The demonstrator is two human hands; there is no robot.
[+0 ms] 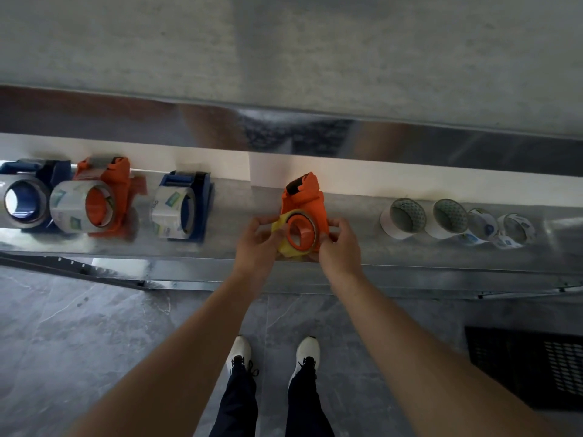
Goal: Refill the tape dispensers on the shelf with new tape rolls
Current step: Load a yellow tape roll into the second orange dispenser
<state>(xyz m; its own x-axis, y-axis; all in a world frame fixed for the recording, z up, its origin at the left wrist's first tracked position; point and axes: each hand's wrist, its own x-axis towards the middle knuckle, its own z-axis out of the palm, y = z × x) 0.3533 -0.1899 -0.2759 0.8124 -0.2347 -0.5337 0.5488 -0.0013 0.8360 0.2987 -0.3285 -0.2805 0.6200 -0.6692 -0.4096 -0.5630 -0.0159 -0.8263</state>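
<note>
An orange tape dispenser (303, 200) stands on the metal shelf (356, 253) in the middle, with a yellowish tape roll (285, 247) on its orange hub. My left hand (257, 247) grips the roll's left side. My right hand (339, 244) holds the dispenser's right side. To the left stand three loaded dispensers: a blue one (28, 197), an orange one (104, 200) and another blue one (186, 206), each carrying a clear roll. Several spare tape rolls (407, 217) lie in a row on the right of the shelf.
A shiny metal shelf edge (315, 134) runs above, with a concrete wall behind. Below is a grey tiled floor (94, 342) with my white shoes (241, 351). A dark crate (530, 367) sits on the floor at the right.
</note>
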